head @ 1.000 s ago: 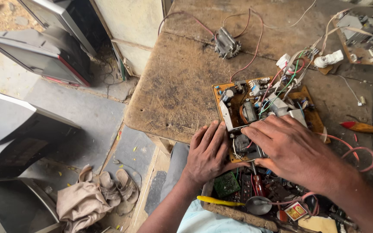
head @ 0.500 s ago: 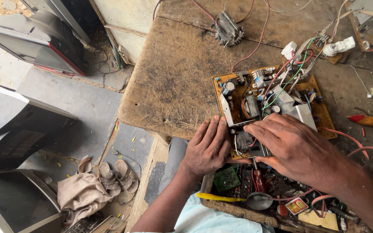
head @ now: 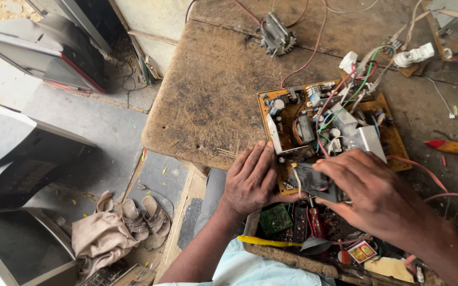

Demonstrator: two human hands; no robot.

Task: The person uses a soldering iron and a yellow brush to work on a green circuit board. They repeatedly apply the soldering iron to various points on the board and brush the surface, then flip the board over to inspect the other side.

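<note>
The left hand (head: pixel 250 177) lies flat and open, fingers spread, pressing on the near left corner of the brown circuit board (head: pixel 292 114). The right hand (head: pixel 369 193) curls over a dark block part (head: pixel 311 180) at the board's near edge, its fingers touching it. The board sits on the worn wooden table (head: pixel 213 90), with colored wires (head: pixel 345 95) on top. A box of small parts (head: pixel 292 225) is just near the hands.

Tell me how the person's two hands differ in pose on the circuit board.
The left hand lies flat, fingers together, on the circuit board's near-left edge. The right hand is curled, fingertips gripping a dark component. Both are bare and touch the same board.
</note>
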